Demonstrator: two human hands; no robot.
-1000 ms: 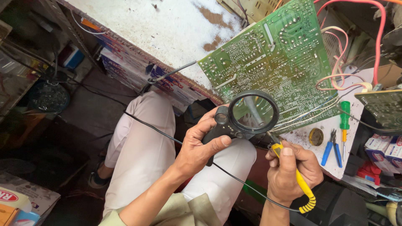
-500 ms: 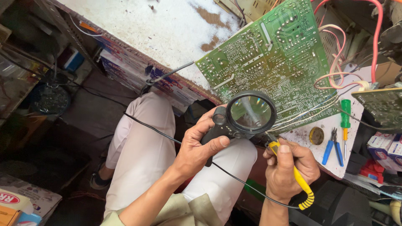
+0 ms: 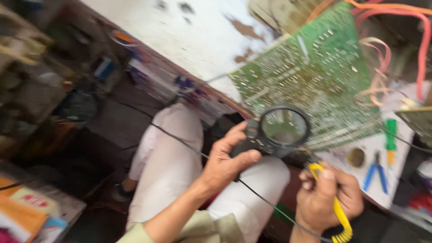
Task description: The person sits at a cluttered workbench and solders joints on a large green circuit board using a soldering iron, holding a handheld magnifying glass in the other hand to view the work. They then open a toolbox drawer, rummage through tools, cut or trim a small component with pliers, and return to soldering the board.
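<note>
The left hand (image 3: 227, 164) is gripping a black magnifier (image 3: 281, 128) over the green circuit board's (image 3: 315, 76) lower edge — the right hand (image 3: 326, 200) is clenching a yellow-handled probe (image 3: 335, 211) just off the worktop (image 3: 202, 40) edge.

Blurred orange and yellow-white packages (image 3: 27, 209) lie at lower left; a red box (image 3: 420, 201) sits far right.

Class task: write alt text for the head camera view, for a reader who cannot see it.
A seated person's left hand holds a black magnifying glass over a green circuit board lying on a worn white table, while the right hand grips a yellow-handled tool at the board's edge. Blue pliers and a green screwdriver lie nearby. The picture is blurred.
</note>
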